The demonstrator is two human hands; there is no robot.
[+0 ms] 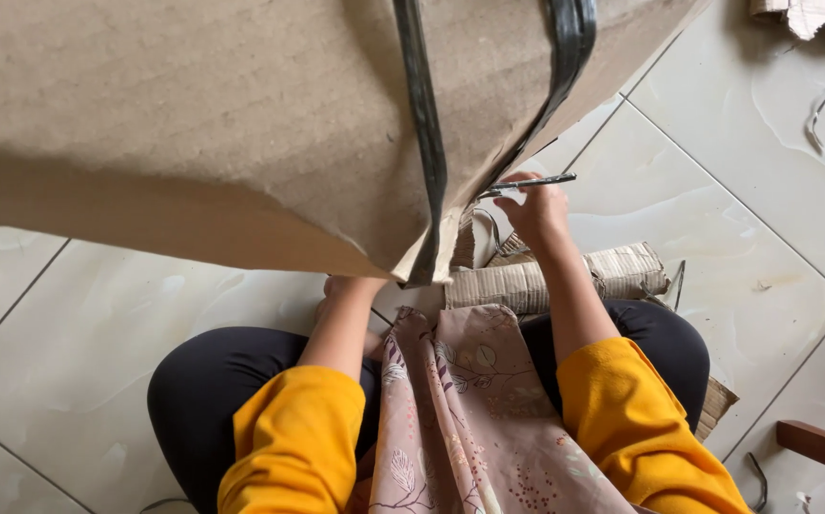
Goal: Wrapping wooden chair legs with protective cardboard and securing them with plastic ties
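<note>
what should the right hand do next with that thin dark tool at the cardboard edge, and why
Probably ease the thin dark metal tool in under the black plastic strap at the edge of the large brown cardboard sheet. The right hand holds its tip right at that edge, while the left hand, mostly hidden, seems to prop the sheet from below.
</note>
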